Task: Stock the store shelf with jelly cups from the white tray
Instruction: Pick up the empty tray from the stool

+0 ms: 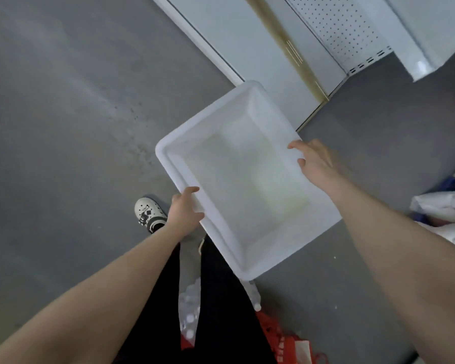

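**Item 1 — white tray (247, 179).** Rectangular, translucent plastic, with a raised rim and rounded corners. It is held between both hands in front of the person, above the grey floor (63, 127), and set diagonally in the head view. Its far corner points at the foot of the shelf (247, 35). Its near corner overlaps the person's black trousers (221, 298). The tray's inner floor shows a faint greenish tint.

**Item 2 — left hand (184, 206).** It grips the tray's rim on the left side. The thumb lies over the top edge and the fingers curl round the lip. The forearm is bare.

**Item 3 — right hand (313, 161).** It holds the opposite rim, with the fingertips hooked over the edge and the palm against the outer wall. The forearm is bare.

**Item 4 — shelf.** White metal, at upper right, with a perforated back panel (339, 30) rising behind its base deck.

**Item 5 — surroundings.**
- One pale clog-style shoe (150, 214) rests on the floor just beside the left wrist.
- A plastic-wrapped pack of bottles (189, 311) shows between the trouser legs.
- A red bag (286, 342) lies near the bottom edge.
- White sacks (444, 206) are heaped at the right edge — their print is too blurred to read.
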Available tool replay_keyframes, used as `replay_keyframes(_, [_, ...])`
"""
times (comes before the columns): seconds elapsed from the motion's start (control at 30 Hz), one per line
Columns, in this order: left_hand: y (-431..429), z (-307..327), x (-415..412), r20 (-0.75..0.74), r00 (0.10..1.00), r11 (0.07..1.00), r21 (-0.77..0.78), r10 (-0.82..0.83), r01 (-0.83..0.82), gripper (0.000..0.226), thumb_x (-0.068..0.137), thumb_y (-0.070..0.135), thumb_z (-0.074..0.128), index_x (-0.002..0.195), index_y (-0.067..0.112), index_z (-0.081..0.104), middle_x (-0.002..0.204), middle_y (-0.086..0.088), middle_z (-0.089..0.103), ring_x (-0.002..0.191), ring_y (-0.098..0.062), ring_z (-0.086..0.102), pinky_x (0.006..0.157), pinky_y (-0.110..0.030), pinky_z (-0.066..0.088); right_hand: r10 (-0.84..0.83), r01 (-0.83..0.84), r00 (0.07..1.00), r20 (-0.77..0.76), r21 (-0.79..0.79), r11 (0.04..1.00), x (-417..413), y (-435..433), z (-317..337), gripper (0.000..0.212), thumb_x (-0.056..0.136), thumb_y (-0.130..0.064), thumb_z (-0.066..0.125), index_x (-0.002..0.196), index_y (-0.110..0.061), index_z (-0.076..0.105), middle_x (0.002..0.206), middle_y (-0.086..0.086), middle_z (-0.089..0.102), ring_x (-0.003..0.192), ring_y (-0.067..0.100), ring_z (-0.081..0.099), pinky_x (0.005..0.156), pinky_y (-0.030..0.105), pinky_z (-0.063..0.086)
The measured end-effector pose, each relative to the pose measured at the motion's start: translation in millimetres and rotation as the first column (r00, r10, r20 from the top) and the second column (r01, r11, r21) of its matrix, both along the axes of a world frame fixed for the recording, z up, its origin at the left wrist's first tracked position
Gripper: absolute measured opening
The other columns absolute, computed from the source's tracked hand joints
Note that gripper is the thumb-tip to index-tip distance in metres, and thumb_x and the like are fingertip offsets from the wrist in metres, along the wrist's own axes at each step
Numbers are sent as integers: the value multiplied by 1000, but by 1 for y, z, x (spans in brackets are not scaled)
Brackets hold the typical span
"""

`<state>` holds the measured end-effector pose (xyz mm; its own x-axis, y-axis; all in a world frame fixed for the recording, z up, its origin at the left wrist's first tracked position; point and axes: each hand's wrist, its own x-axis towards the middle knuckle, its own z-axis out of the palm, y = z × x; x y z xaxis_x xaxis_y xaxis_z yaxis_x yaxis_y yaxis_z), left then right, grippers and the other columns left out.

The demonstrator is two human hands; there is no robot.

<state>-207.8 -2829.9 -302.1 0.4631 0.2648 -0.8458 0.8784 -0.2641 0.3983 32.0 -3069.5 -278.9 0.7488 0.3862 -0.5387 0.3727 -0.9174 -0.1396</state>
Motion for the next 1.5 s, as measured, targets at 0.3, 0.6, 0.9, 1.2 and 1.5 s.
replay_keyframes(0.3, [250,77,-53,163,971,949,233,176,-211,75,84,-2,59,148,27,35,133,-16,44,109,-33,52,87,-37,47,308,-308,951,39,9,951,-29,275,87,55,94,-15,53,144,-32,35,121,16,49,96,39,60,85,43,47])
replay_keyframes(0.6, [494,170,-127,383,858,769,410,342,-490,65,82,5,62,141,26,45,112,-17,59,104,-35,56,85,-38,48,541,-567,813,218,83,819,-56,572,178,57,97,-23,54,148,-29,31,123,18,53,103,40,58,83,41,47])
replay_keyframes(0.9, [736,228,-144,489,765,550,534,419,-642,62,84,8,61,141,27,45,108,-16,63,104,-34,56,86,-37,47,661,-740,665,347,193,644,-37,877,224,54,92,-25,55,142,-29,35,108,15,62,93,37,60,67,35,42])
replay_keyframes(1.2, [959,268,-159,560,663,366,557,497,-746,58,87,11,65,140,26,47,77,5,48,82,-21,50,72,-31,39,750,-846,533,392,271,459,-36,1177,259,53,91,-21,56,140,-27,38,93,11,62,84,33,59,67,36,47])
replay_keyframes(1.5, [1232,273,-153,525,679,357,589,513,-725,59,89,9,63,143,23,44,116,-18,62,102,-34,58,78,-37,46,760,-872,489,428,239,427,-31,1461,255,54,91,-23,57,141,-27,38,105,12,65,96,35,61,70,35,43])
